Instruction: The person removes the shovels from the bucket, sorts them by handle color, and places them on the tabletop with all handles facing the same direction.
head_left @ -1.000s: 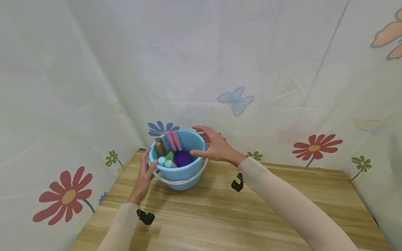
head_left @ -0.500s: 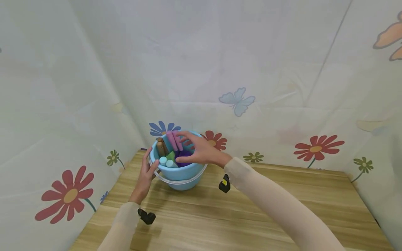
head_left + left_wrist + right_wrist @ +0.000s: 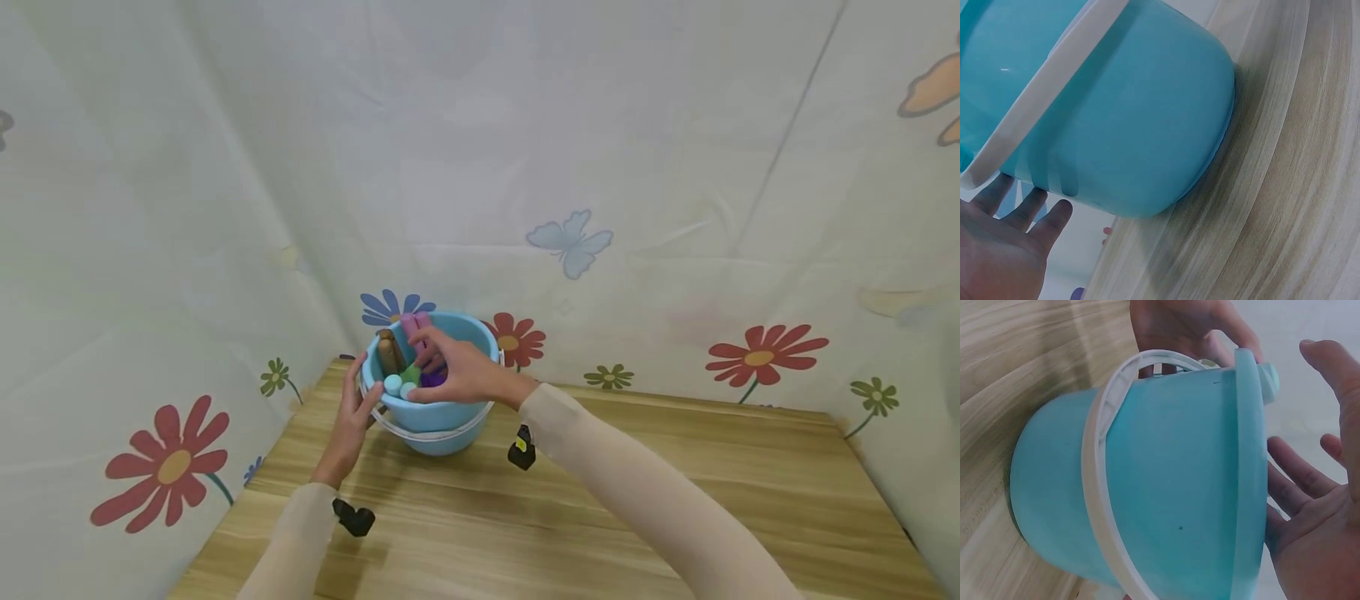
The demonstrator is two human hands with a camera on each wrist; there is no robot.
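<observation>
A light-blue bucket (image 3: 438,421) with a white handle (image 3: 1035,100) stands on the wooden table. My left hand (image 3: 350,425) is at its left side, thumb by the rim; in the left wrist view extended fingers (image 3: 1054,219) touch the wall. My right hand (image 3: 461,371) reaches over the opening, fingers bent, thumb apart from them with a gap between. Inside are pink rods (image 3: 408,323), brown pieces (image 3: 388,354), a green piece (image 3: 410,375), something purple (image 3: 435,379) and light-blue rods (image 3: 393,384). One light-blue rod end (image 3: 1268,382) pokes past the rim; the right hand partly covers the contents.
The wooden table (image 3: 480,525) extends to the right and toward me. Behind it and along the left hangs a pale curtain (image 3: 450,167) printed with flowers and butterflies. Both sleeves carry small black wrist devices (image 3: 522,450).
My right hand has moved left from the bucket's right rim, over the opening to the light-blue and pink rods. My left hand keeps its place at the bucket's side.
</observation>
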